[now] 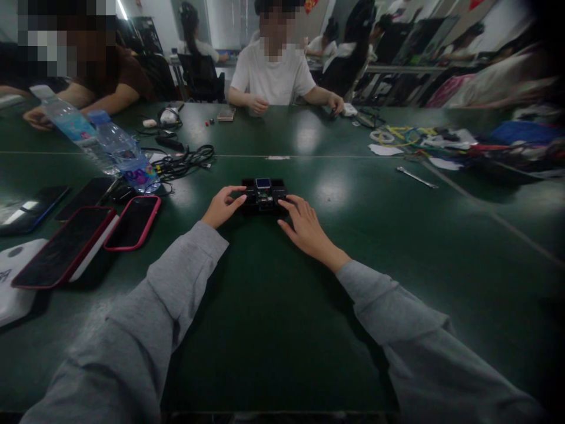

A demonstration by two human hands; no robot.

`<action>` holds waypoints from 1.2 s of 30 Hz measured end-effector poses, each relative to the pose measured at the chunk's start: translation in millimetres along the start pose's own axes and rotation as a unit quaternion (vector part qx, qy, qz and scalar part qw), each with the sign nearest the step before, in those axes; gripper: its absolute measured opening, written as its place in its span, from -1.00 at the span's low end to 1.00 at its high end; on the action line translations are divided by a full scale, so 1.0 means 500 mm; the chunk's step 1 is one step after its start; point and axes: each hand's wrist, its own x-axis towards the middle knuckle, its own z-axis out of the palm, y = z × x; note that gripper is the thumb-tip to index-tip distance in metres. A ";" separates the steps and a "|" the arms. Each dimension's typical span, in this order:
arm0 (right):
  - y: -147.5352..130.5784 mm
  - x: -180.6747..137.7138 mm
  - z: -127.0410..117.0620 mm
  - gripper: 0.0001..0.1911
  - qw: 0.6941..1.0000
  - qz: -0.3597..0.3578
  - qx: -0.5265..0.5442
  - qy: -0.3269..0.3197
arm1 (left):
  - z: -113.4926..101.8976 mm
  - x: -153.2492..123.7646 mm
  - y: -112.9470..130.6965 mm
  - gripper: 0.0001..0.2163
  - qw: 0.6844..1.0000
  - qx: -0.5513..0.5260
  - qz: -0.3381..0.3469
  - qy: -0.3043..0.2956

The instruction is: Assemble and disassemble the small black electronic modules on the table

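A small black electronic device (265,194) with a little lit blue screen lies on the dark green table (273,306) straight ahead. My left hand (223,206) grips its left side, thumb and fingers curled round the edge. My right hand (302,227) rests on its right side, fingers bent onto the casing. Both arms wear grey sleeves.
Several phones (132,222) and two water bottles (126,154) lie at the left, with black cables (185,160) behind them. A wrench (415,176) and a heap of wires (424,140) sit at the right. Other people sit across the table.
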 end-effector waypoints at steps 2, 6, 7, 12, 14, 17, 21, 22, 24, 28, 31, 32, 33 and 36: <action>-0.001 0.000 -0.001 -0.48 1.000 -0.001 0.000 0.000 | -0.001 -0.001 0.002 -0.64 1.000 0.000 -0.002 -0.001; -0.002 0.000 -0.002 -0.49 1.000 -0.002 -0.002 0.001 | -0.001 -0.002 0.003 -0.62 1.000 -0.003 -0.008 -0.003; -0.002 0.000 -0.002 -0.50 1.000 -0.002 -0.003 0.002 | -0.001 -0.002 0.003 -0.62 1.000 0.000 -0.009 -0.002; -0.002 0.000 -0.004 -0.50 1.000 -0.001 -0.003 0.000 | 0.000 -0.002 0.002 -0.63 1.000 0.006 -0.005 0.001; -0.002 0.000 -0.004 -0.50 1.000 -0.001 -0.003 -0.001 | -0.001 -0.002 0.003 -0.63 1.000 0.005 -0.006 -0.002; -0.002 -0.001 -0.004 -0.49 1.000 -0.001 -0.007 -0.001 | -0.002 -0.002 0.005 -0.63 1.000 0.005 -0.011 -0.006; -0.001 -0.002 -0.001 -0.49 1.000 0.000 -0.008 -0.001 | -0.002 -0.001 0.004 -0.63 1.000 0.007 -0.013 -0.005; -0.001 -0.002 0.000 -0.49 1.000 -0.001 -0.007 0.000 | -0.002 -0.001 0.004 -0.63 1.000 0.005 -0.011 -0.004; 0.000 -0.001 0.000 -0.49 1.000 -0.001 -0.005 0.002 | -0.001 0.000 0.002 -0.64 1.000 -0.002 -0.002 0.000; -0.001 0.000 -0.001 -0.51 1.000 -0.002 -0.002 0.005 | 0.001 0.000 -0.001 -0.64 1.000 -0.010 0.006 0.003; -0.003 0.001 -0.003 -0.54 1.000 -0.003 -0.004 0.011 | 0.001 0.000 -0.004 -0.64 1.000 -0.009 0.010 0.003; -0.003 0.001 -0.003 -0.56 1.000 -0.002 -0.005 0.016 | 0.001 0.000 -0.005 -0.64 1.000 -0.008 0.011 0.003; -0.003 0.002 -0.003 -0.59 1.000 0.002 -0.006 0.025 | 0.000 0.000 -0.005 -0.63 1.000 -0.008 0.011 0.002; 0.001 0.002 -0.002 -0.68 0.997 0.033 -0.004 0.072 | -0.001 0.001 -0.007 -0.62 1.000 -0.010 0.003 -0.004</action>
